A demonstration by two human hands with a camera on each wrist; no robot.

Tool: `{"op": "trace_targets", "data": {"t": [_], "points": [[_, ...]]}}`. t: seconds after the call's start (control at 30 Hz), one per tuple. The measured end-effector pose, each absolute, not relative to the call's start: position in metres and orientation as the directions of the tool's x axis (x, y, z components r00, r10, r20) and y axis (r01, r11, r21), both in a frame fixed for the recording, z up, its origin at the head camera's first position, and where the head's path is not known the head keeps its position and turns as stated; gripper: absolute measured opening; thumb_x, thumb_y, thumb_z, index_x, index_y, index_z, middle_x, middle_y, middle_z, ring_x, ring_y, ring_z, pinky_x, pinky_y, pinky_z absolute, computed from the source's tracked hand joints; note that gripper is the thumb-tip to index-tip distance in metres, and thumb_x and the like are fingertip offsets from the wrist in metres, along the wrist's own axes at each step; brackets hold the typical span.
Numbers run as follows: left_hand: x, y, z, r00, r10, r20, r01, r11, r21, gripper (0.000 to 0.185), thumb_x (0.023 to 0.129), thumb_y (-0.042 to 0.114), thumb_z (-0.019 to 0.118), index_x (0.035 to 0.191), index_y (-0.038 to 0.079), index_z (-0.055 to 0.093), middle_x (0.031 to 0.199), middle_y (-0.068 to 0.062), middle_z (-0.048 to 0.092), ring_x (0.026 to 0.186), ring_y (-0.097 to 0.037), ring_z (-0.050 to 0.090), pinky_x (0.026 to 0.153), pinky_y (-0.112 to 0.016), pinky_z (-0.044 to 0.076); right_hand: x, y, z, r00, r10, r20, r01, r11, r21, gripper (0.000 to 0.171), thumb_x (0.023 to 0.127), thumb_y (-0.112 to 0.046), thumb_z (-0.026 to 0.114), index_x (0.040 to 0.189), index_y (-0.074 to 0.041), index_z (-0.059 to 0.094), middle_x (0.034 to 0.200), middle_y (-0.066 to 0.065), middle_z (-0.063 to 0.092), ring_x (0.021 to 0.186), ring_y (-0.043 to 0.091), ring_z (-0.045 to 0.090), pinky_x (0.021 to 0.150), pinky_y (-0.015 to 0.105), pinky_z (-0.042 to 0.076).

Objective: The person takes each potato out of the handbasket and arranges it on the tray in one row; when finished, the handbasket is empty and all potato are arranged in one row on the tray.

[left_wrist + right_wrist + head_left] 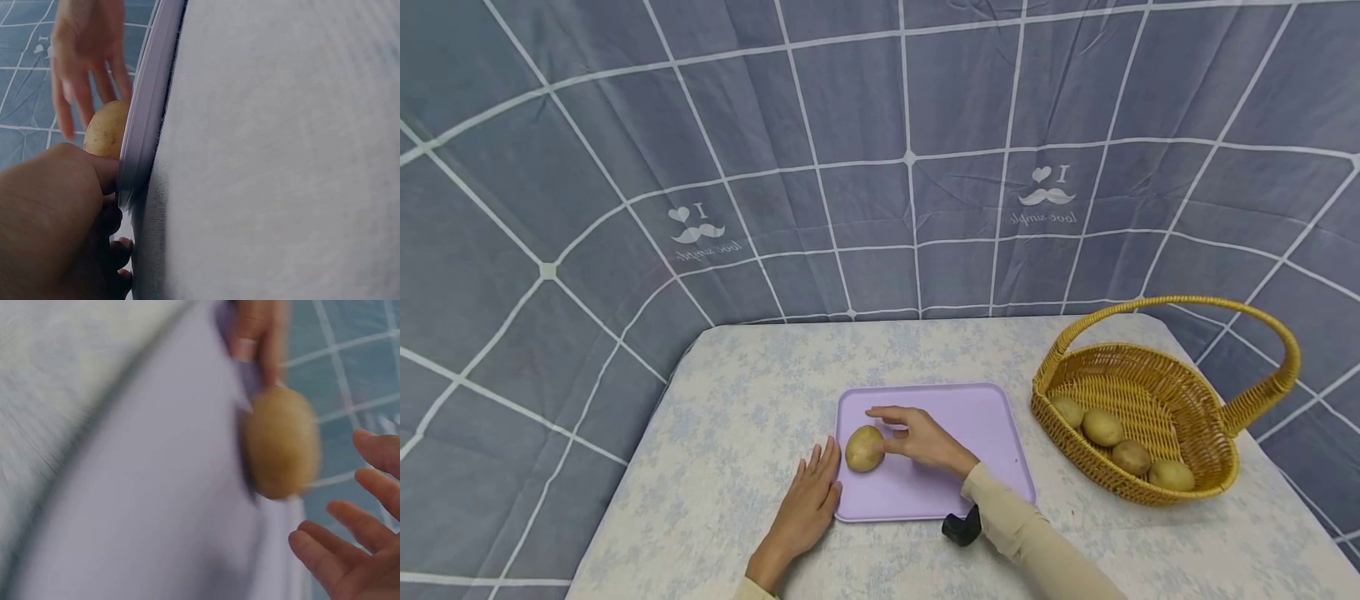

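Observation:
A single potato (864, 448) lies on the left part of a lilac tray (962, 425). My right hand (923, 437) hovers over the tray just right of the potato. In the right wrist view, the spread fingers (328, 547) of that hand stand apart from the blurred potato (281, 444). My left hand (805, 504) rests at the tray's left edge, its fingers extended in the head view. From the left wrist, the thumb (103, 172) shows against the tray rim (140, 119), close below the potato.
To the right stands a brown wicker basket (1198, 417) with a tall arched handle and several potatoes (1102, 427) inside. A floral cloth (737, 392) covers the table. Behind hangs a grey-blue checked curtain (865, 208). A black device (962, 527) sits at my right wrist.

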State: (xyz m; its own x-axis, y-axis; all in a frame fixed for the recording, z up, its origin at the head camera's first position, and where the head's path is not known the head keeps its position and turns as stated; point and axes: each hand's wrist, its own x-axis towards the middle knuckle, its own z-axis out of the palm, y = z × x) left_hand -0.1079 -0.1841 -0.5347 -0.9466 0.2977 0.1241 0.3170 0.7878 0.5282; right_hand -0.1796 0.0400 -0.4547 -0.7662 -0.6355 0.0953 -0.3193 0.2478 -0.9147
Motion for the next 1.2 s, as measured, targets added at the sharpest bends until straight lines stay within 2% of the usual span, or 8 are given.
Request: {"op": "trace_targets", "data": {"t": [0.13, 0.3, 0.5, 0.63, 0.87, 0.97, 1.0, 1.2], "points": [[-0.108, -0.183, -0.535, -0.946, 0.298, 0.128, 0.319, 0.788, 0.527, 0.05, 0.095, 0.02, 0.038, 0.14, 0.005, 0.02, 0.147, -0.006, 0.013, 0.134, -0.027, 0.01, 0.107, -0.05, 0.006, -0.179, 0.072, -0.435, -0.827, -0.543, 0.145, -0.316, 0.235, -0.919, 0.047, 0.083, -0.006, 0.06, 0.127, 0.002, 0.045, 0.131, 0.02, 0.043, 0.119, 0.039, 0.039, 0.095, 0.051, 0.035], [-0.108, -0.183, -0.535, -0.945, 0.299, 0.132, 0.323, 0.788, 0.524, 0.05, 0.095, 0.02, 0.038, 0.14, 0.005, 0.02, 0.147, -0.006, 0.013, 0.134, -0.027, 0.01, 0.106, -0.05, 0.006, -0.178, 0.129, -0.419, -0.883, -0.41, 0.229, -0.328, 0.188, -0.926, 0.049, 0.083, -0.008, 0.06, 0.129, -0.002, 0.043, 0.132, 0.015, 0.043, 0.121, 0.033, 0.039, 0.098, 0.045, 0.034], [-0.108, -0.184, -0.535, -0.945, 0.301, 0.129, 0.322, 0.789, 0.523, 0.05, 0.095, 0.019, 0.038, 0.14, 0.004, 0.02, 0.147, -0.007, 0.014, 0.134, -0.028, 0.01, 0.106, -0.051, 0.006, -0.168, 0.197, -0.408, -0.914, -0.283, 0.292, -0.351, 0.186, -0.918, 0.05, 0.085, -0.008, 0.058, 0.132, -0.005, 0.041, 0.136, 0.014, 0.038, 0.123, 0.029, 0.038, 0.093, 0.026, 0.04], [-0.108, -0.183, -0.535, -0.945, 0.3, 0.128, 0.321, 0.788, 0.525, 0.05, 0.095, 0.019, 0.038, 0.14, 0.004, 0.02, 0.147, -0.007, 0.014, 0.134, -0.028, 0.01, 0.106, -0.051, 0.006, -0.155, 0.229, -0.395, -0.927, -0.197, 0.32, -0.355, 0.174, -0.919, 0.049, 0.085, -0.001, 0.055, 0.132, 0.0, 0.039, 0.133, 0.014, 0.043, 0.119, 0.021, 0.044, 0.086, 0.016, 0.043], [-0.107, -0.182, -0.533, -0.949, 0.294, 0.116, 0.309, 0.788, 0.532, 0.05, 0.095, 0.02, 0.037, 0.14, 0.005, 0.02, 0.147, -0.006, 0.014, 0.134, -0.027, 0.01, 0.106, -0.05, 0.005, -0.151, 0.277, -0.38, -0.945, -0.079, 0.316, -0.326, 0.175, -0.929, 0.046, 0.087, -0.001, 0.051, 0.131, -0.001, 0.039, 0.13, 0.004, 0.048, 0.113, 0.01, 0.049, 0.084, 0.013, 0.043], [-0.107, -0.181, -0.531, -0.95, 0.29, 0.112, 0.304, 0.789, 0.534, 0.05, 0.095, 0.02, 0.037, 0.14, 0.005, 0.02, 0.147, -0.005, 0.013, 0.135, -0.026, 0.009, 0.107, -0.05, 0.005, -0.159, 0.295, -0.381, -0.952, -0.054, 0.303, -0.307, 0.204, -0.929, 0.047, 0.088, -0.007, 0.052, 0.134, -0.006, 0.038, 0.133, 0.002, 0.045, 0.114, 0.007, 0.048, 0.083, 0.011, 0.041], [-0.107, -0.181, -0.531, -0.951, 0.29, 0.11, 0.302, 0.789, 0.535, 0.05, 0.095, 0.02, 0.037, 0.14, 0.005, 0.019, 0.147, -0.005, 0.013, 0.135, -0.026, 0.009, 0.107, -0.05, 0.005, -0.172, 0.311, -0.396, -0.948, -0.077, 0.31, -0.318, 0.143, -0.937, 0.049, 0.088, -0.011, 0.054, 0.134, -0.008, 0.039, 0.133, 0.002, 0.044, 0.115, 0.007, 0.047, 0.085, 0.012, 0.041], [-0.107, -0.179, -0.527, -0.954, 0.284, 0.102, 0.292, 0.79, 0.539, 0.05, 0.095, 0.02, 0.037, 0.14, 0.005, 0.02, 0.147, -0.005, 0.013, 0.135, -0.026, 0.009, 0.107, -0.05, 0.005, -0.196, 0.335, -0.406, -0.979, -0.041, 0.198, -0.203, 0.193, -0.96, 0.054, 0.088, -0.021, 0.055, 0.137, -0.023, 0.033, 0.138, -0.004, 0.037, 0.117, 0.003, 0.043, 0.082, 0.009, 0.038]]}}
